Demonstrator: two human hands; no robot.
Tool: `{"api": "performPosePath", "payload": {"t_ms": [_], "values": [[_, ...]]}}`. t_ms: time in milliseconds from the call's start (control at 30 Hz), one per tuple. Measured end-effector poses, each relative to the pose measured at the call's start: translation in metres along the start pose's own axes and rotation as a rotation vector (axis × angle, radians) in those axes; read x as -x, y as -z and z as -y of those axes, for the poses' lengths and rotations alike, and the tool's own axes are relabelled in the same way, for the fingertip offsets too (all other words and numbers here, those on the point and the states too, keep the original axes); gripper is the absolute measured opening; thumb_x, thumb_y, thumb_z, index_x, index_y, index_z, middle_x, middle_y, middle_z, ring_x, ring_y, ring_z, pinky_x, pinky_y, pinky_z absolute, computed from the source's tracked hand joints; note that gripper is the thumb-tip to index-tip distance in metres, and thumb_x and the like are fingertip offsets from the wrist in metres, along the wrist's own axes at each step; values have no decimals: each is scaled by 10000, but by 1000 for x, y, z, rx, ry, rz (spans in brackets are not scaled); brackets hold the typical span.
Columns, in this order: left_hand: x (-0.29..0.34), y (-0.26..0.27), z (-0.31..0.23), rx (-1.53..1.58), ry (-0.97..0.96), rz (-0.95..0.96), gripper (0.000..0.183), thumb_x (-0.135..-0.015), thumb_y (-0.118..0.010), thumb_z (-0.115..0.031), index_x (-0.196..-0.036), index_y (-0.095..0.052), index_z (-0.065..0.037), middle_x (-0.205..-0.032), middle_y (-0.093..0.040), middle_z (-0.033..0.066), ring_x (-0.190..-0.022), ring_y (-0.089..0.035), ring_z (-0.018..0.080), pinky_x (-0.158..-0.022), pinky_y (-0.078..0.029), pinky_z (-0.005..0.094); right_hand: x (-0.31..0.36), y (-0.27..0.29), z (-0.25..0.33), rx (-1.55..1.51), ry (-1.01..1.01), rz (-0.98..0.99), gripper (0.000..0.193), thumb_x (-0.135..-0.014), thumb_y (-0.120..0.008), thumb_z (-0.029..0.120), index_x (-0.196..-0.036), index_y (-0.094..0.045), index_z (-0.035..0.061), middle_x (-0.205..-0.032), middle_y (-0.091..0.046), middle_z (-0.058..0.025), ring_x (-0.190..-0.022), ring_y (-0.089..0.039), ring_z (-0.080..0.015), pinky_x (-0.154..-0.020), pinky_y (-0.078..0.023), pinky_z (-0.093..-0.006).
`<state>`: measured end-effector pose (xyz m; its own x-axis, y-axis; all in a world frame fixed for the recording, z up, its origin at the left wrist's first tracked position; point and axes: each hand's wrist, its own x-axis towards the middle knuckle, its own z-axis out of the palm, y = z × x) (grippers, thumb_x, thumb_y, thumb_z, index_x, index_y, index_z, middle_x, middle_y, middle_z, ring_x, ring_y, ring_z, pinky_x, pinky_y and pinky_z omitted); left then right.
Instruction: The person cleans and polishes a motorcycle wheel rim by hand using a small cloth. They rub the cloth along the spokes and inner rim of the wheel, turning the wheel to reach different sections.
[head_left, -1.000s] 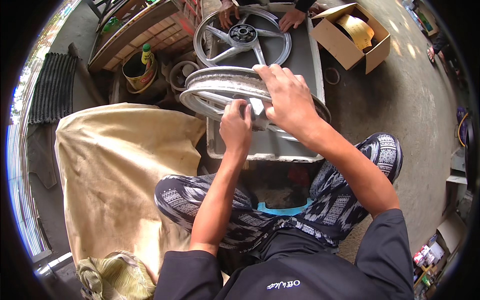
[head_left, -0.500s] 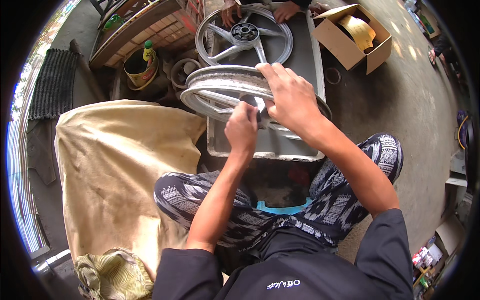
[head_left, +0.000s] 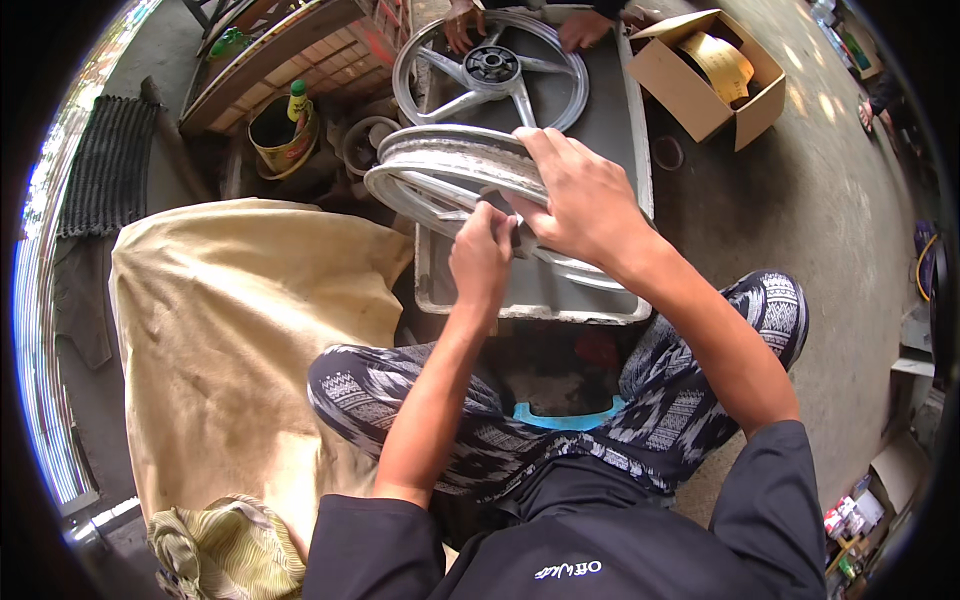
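A silver alloy wheel rim [head_left: 455, 160], tilted up over a shallow tray, is in my hands. My right hand [head_left: 590, 205] is wrapped over its upper right edge, thumb on the near side. My left hand [head_left: 478, 262] pinches a small dark piece that looks like sandpaper [head_left: 497, 201] against the wheel's spokes near the hub. The fingers hide part of that piece, and my right hand covers part of the rim. Beyond it, a second silver wheel [head_left: 524, 105] lies at the tray's far end, where another person's hands [head_left: 463, 27] touch it.
The grey tray [head_left: 540, 316] has a whitish rim. An open cardboard box [head_left: 690, 100] with a yellow sheet stands at the far right. A bucket [head_left: 283, 150] with a green-capped bottle [head_left: 297, 100] sits at the far left. Tan cloth [head_left: 240, 300] drapes beside my left knee.
The held wheel has tilted slightly, showing more of its outer face. My left hand and the dark piece have shifted a little at the spokes; my right hand keeps its hold.
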<state>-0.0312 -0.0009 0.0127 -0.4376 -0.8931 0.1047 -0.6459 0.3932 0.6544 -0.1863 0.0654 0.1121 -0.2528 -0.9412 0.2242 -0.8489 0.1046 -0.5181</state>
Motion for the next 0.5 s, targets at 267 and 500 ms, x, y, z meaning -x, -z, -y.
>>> {"api": "performPosePath", "payload": {"t_ms": [267, 500], "values": [[-8, 2, 7, 28, 47, 21, 202, -960, -725, -277, -979, -677, -83, -931, -729, 135, -870, -702, 380, -731, -517, 482, -5, 1, -6, -29, 23, -24, 577, -887, -753, 324, -1331, -520, 38, -1154, -667, -187, -1081, -669, -389, -902, -551, -482], [-10, 0, 10, 19, -5, -25, 176, -967, -713, -277, -985, -683, -105, -926, -723, 137, -863, -699, 395, -708, -523, 498, -6, 1, -7, -57, 39, -32, 590, -913, -746, 396, -1328, -532, 35, -1166, -676, -193, -1068, -674, -405, -899, -545, -493]]}}
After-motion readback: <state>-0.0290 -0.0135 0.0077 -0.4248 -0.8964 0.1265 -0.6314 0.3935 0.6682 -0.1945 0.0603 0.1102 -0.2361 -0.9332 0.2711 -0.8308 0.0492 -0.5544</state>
